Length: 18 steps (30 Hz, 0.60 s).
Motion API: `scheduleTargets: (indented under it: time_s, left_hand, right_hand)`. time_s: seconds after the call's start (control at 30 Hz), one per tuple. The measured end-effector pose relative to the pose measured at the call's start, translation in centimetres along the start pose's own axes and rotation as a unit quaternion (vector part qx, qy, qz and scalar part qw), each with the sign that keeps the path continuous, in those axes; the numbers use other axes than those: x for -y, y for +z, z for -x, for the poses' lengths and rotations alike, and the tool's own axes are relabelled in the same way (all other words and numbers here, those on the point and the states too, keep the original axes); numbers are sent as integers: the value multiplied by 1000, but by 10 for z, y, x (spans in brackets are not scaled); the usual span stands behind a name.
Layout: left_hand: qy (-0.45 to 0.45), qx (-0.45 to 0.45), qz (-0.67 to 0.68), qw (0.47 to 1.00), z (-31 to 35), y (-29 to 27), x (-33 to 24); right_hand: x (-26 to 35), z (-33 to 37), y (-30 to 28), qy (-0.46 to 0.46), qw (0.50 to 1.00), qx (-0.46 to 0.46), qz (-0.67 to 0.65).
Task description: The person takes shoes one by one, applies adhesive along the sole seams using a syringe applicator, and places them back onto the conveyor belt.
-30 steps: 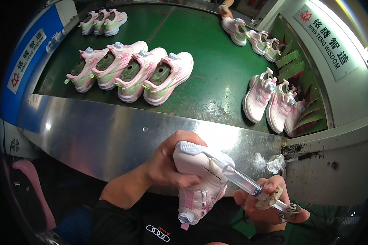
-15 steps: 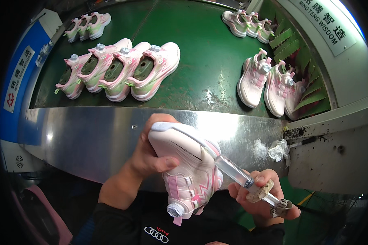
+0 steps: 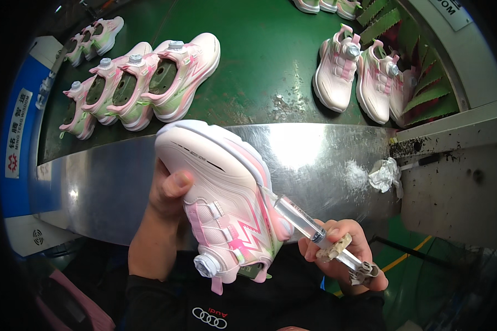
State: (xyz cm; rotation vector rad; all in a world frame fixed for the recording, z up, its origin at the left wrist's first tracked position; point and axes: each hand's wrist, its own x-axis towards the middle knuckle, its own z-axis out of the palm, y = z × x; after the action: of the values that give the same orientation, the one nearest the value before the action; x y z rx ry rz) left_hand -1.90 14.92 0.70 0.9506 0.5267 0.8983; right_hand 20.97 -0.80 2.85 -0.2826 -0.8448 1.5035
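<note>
My left hand (image 3: 168,193) grips a pink and white sneaker (image 3: 221,193) by its white sole, tilted on its side with the round dial closure pointing down toward me. My right hand (image 3: 345,259) holds a clear syringe (image 3: 309,223), its tip touching the shoe where the upper meets the sole near the toe. The sneaker hangs in the air in front of the shiny metal edge (image 3: 314,149) of the green conveyor belt (image 3: 259,60).
Several matching pink sneakers (image 3: 143,83) lie on the belt at the left. Further pairs (image 3: 364,77) lie at the right by green ridged guides (image 3: 430,83). A crumpled white wad (image 3: 385,174) sits on the metal edge at the right. A blue panel (image 3: 25,132) borders the left side.
The sneaker has risen and come closer to the camera, turning its sole more toward me. The syringe stays at the shoe's edge. The view has shifted down over the belt.
</note>
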Motion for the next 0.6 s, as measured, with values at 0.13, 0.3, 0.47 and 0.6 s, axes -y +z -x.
scheduleTargets:
  time_s: [0.13, 0.3, 0.47, 0.6]
  left_hand:
    - [-22, 2, 43, 999, 1, -12, 4]
    - [-13, -73, 106, 992, 4, -12, 6]
    - [-17, -55, 116, 992, 0, -19, 3]
    - [-42, -57, 158, 985, -5, -20, 6]
  right_hand:
    - [1, 6, 1, -1, 1000, 2, 22]
    - [3, 20, 1, 29, 999, -17, 29]
    - [7, 31, -2, 54, 996, 25, 66]
    - [4, 42, -2, 38, 994, 18, 96]
